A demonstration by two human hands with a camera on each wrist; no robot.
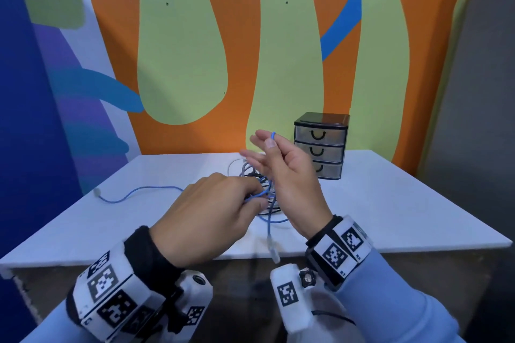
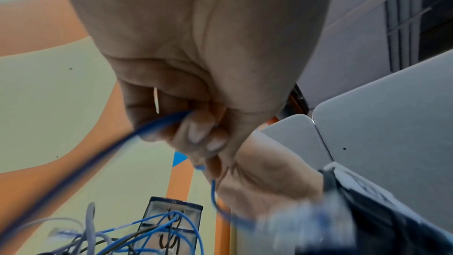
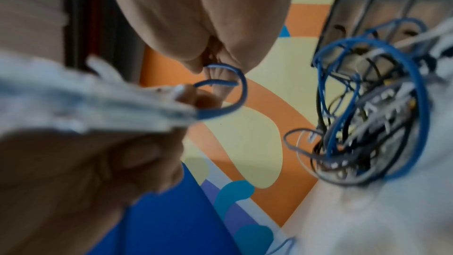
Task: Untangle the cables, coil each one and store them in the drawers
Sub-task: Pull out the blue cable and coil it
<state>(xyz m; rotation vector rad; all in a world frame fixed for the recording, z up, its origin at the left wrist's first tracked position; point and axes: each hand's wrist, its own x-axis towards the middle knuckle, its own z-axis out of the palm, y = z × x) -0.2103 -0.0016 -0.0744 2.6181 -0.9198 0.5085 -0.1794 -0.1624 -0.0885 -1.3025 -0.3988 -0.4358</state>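
Both hands pinch the blue cable (image 1: pixel 269 220): the left hand (image 1: pixel 206 217) low, the right hand (image 1: pixel 289 175) higher. The cable pile (image 1: pixel 259 175) lies on the desk (image 1: pixel 390 203), just before the drawers (image 1: pixel 320 145).

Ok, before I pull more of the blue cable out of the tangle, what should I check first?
1. Right hand has a grip on the blue cable: ok, a loop is pinched at thumb and finger.
2. Left hand holds the blue cable near the tangle: ok, fingers curled round it.
3. Blue cable free of the grey and black cables: not ok, still interlaced.
4. Blue plug free: ok, dangling off the table edge.
5. Drawers ready: not ok, all three closed.
6. Far plug unsnagged: ok, lying loose.
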